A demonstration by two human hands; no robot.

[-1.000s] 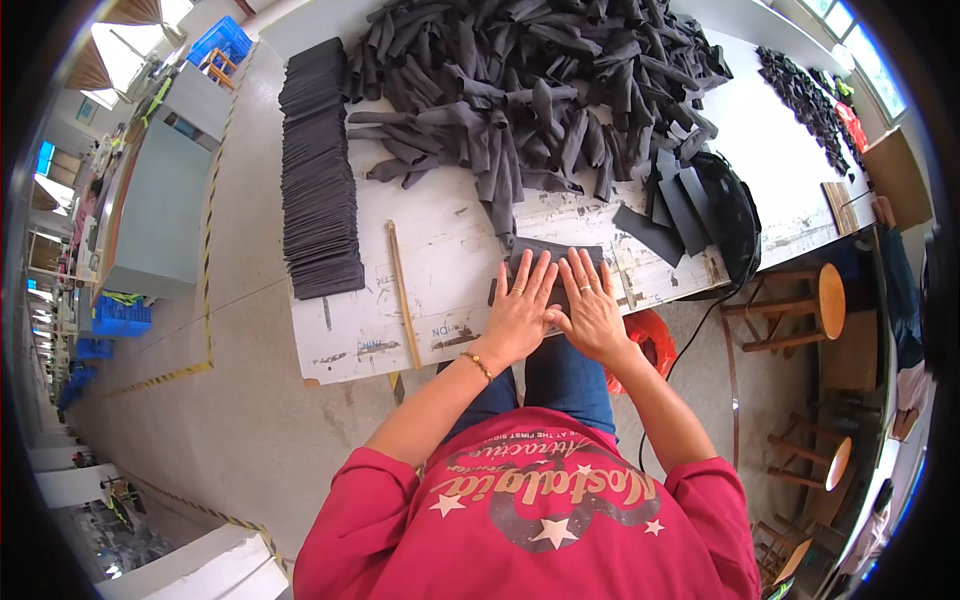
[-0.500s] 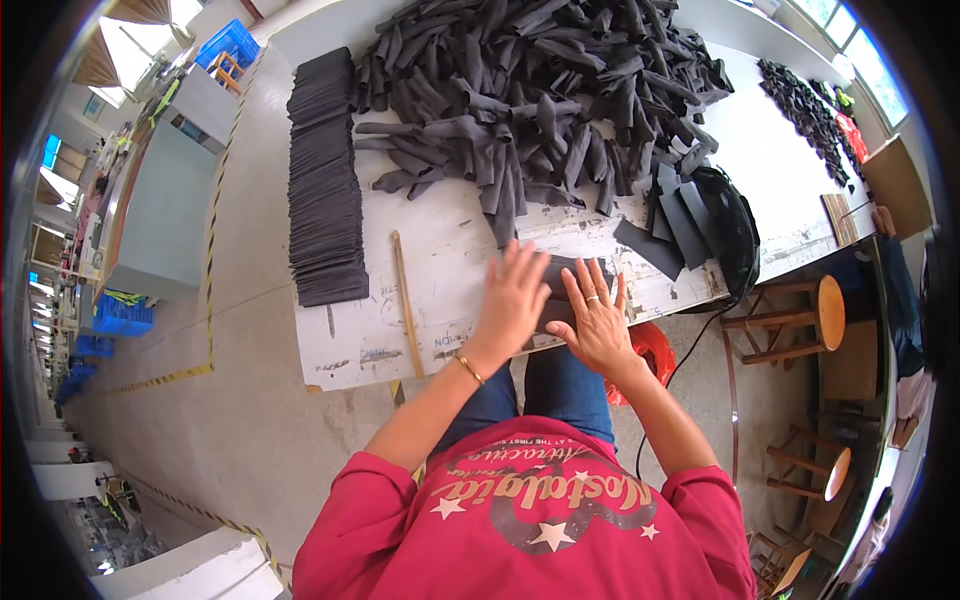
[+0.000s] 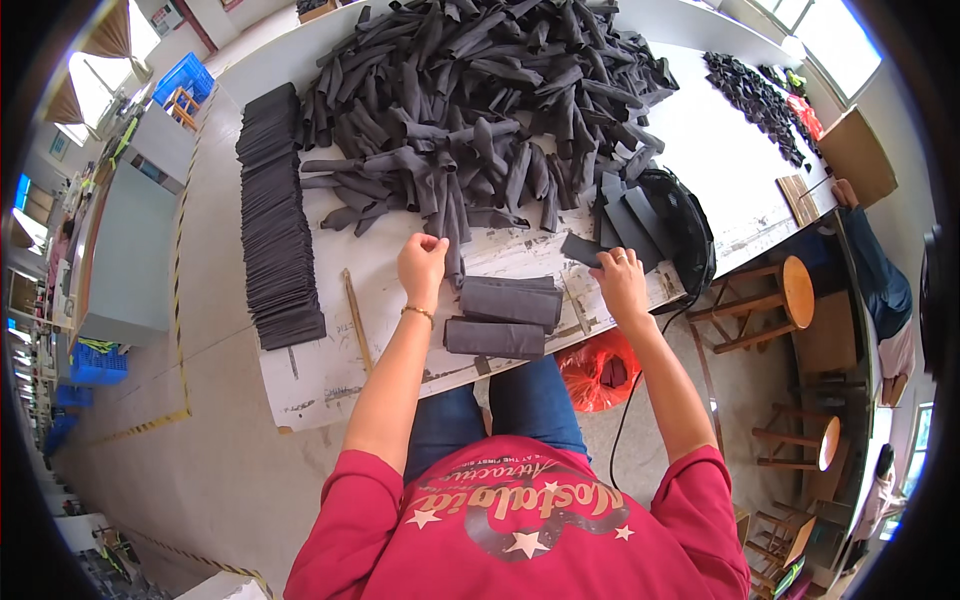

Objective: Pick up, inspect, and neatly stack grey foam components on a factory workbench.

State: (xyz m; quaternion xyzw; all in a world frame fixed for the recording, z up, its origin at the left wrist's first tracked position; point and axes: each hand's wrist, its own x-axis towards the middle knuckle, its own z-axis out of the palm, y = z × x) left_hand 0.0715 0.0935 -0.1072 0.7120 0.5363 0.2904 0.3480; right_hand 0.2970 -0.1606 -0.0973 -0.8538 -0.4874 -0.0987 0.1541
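Note:
My left hand (image 3: 424, 272) is closed in a pinch at the side of a dark grey rolled fabric piece (image 3: 452, 262) that hangs out of the pile's near edge. My right hand (image 3: 621, 283) grips the near corner of a flat dark rectangular card (image 3: 582, 250). More such dark cards (image 3: 640, 222) lie overlapping just beyond it. Between my hands, near the table's front edge, lie two flat folded dark fabric pieces, a farther one (image 3: 508, 300) and a nearer one (image 3: 494, 338).
A large heap of dark rolled fabric pieces (image 3: 470, 110) covers the back of the white table (image 3: 300, 390). To the left stands a long neat stack of dark pieces (image 3: 278, 220), beside a wooden stick (image 3: 357, 320). A black corded object (image 3: 685, 225) and red bag (image 3: 598, 372) are right.
My hands have parted from the folded fabric, uncovering it. The left moved to the hanging rolled piece, the right to the dark cards. The whole view has shifted.

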